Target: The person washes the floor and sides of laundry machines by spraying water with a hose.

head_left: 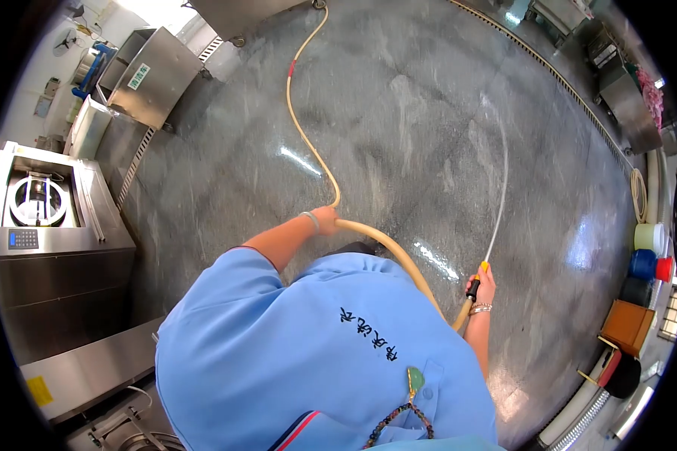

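My left hand (326, 219) is closed around a cream-coloured hose (387, 239), which bends through the grip in front of my waist. One length runs away over the floor, and the other curves round my right side. At its end is a black and yellow spray nozzle (474, 286), held upright with my right hand (487, 283) wrapped round it. A thin water jet (500, 192) leaves the yellow tip and arcs forward onto the wet grey floor (421, 135).
On the left stand a steel machine (60, 259) with a keypad and a wheeled steel cart (150, 79). A slotted drain (572, 86) crosses the far right. Buckets, a brown box (626, 327) and pipes line the right wall. The hose trails ahead across the floor.
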{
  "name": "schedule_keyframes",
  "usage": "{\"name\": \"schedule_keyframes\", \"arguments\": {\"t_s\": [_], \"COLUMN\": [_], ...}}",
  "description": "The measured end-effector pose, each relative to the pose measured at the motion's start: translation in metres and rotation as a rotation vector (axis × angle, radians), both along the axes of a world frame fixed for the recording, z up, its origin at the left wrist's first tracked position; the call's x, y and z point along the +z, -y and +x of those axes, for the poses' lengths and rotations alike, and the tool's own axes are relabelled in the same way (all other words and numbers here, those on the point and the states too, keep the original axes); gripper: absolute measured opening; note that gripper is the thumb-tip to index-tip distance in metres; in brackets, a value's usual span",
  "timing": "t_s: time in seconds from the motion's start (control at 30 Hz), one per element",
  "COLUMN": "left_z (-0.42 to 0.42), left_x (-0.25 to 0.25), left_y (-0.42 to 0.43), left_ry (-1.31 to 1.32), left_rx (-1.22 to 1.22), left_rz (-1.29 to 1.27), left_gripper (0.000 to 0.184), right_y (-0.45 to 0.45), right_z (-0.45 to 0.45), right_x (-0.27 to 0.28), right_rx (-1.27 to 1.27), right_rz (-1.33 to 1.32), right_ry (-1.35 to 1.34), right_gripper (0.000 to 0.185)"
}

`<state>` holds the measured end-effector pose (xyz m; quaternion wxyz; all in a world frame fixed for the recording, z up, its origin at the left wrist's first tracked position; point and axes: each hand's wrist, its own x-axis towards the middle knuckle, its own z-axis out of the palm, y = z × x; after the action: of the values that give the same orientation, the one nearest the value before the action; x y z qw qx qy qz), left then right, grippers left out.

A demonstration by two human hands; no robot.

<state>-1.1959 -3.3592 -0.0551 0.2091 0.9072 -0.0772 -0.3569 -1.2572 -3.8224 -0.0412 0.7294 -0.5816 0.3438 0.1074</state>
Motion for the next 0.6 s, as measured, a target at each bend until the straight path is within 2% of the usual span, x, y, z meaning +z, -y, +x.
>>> {"name": "schedule_keyframes", "arguments": {"t_s": [0.13,0.2,0.33,0.4,0.5,0.57,0.6], "left_z": [0.012,0.015,0.014,0.009,0.007,0.004,0.004], "left_x": [-0.007,-0.013,-0.012,-0.02,-0.014,0.013,-0.012], "left_y": [-0.003,-0.004,0.0,-0.001,0.004,0.011,0.007], "left_ry": [0.049,0.054,0.044,0.065,0.102,0.037,0.033], "left_rx": [0.036,-0.025,-0.172,-0.153,-0.158,-0.102,-0.127], "left_rz": [0.043,0.05,0.093,0.083,0.063,0.046,0.051], "left_gripper": [0.02,0.02,0.02,0.02,0.021,0.021,0.021], "right_y": [0.004,0.011,0.0,-0.007,0.0,0.001,0.003], "right_z": [0.0,0.0,0.008,0.012,0.018,0.011,0.005], "right_x": [-0.004,-0.018,-0.009,0.003,-0.007,-0.003,-0.009], "right_rx": [-0.03,0.17,0.337,0.304,0.203,0.077,0.048], "right_rz": [-0.061,-0.025,0.031,0.049,0.047,0.017,0.01], "right_ry": [0.02,-0.135,-0.153,-0.116,-0.03,0.02,0.037], "right_gripper": [0.034,0.041,0.041,0.036,0.04,0.038,0.035]}}
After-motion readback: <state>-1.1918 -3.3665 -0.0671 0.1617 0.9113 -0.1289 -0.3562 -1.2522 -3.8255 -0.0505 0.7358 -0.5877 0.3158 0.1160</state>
